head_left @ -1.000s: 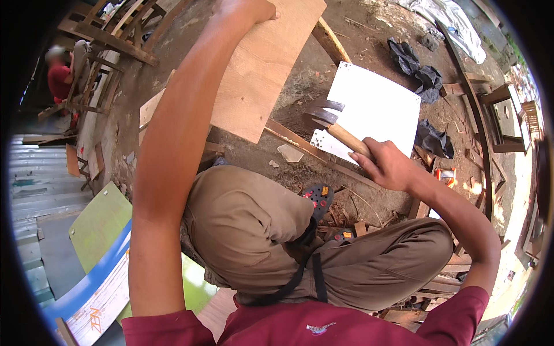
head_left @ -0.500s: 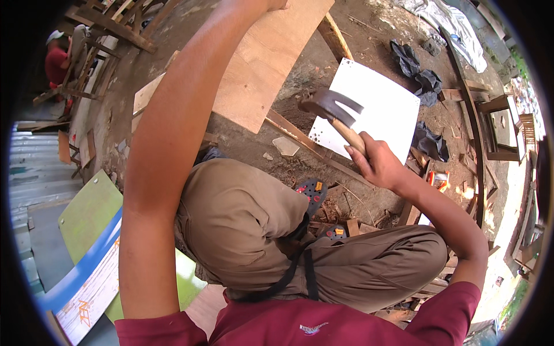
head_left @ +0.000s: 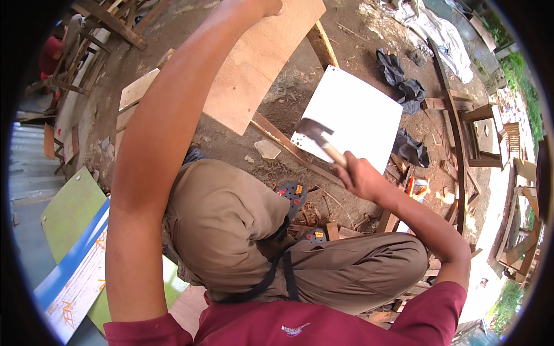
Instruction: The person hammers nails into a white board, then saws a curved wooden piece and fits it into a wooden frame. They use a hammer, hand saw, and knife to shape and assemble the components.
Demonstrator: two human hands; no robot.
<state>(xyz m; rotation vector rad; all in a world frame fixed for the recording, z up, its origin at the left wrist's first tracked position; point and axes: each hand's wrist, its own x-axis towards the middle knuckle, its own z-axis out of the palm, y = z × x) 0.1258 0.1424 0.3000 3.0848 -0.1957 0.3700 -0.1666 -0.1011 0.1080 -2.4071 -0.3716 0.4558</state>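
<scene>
My right hand (head_left: 362,180) is closed round the wooden handle of a claw hammer (head_left: 333,152). The dark hammer head, slightly blurred, is over the near left part of a white sheet (head_left: 355,109) with small dark spots at its corners. Whether the head touches anything cannot be told. My left arm stretches far forward across a thin brown plywood panel (head_left: 252,68), and my left hand (head_left: 270,6) is at its far part, at the picture's top edge. The fingers of that hand are mostly cut off from view.
A wooden strip (head_left: 288,144) runs below the panel and sheet. Black crumpled plastic (head_left: 411,94) lies to the right, before a long dark beam (head_left: 451,132) and a wooden frame (head_left: 487,135). Green panel (head_left: 75,213) stands at left. Another person in red (head_left: 51,53) is at far left.
The hammer head has come down toward me, relative to the white sheet, with my right hand still round its handle. The whole view has shifted a little. My left arm stays stretched over the plywood.
</scene>
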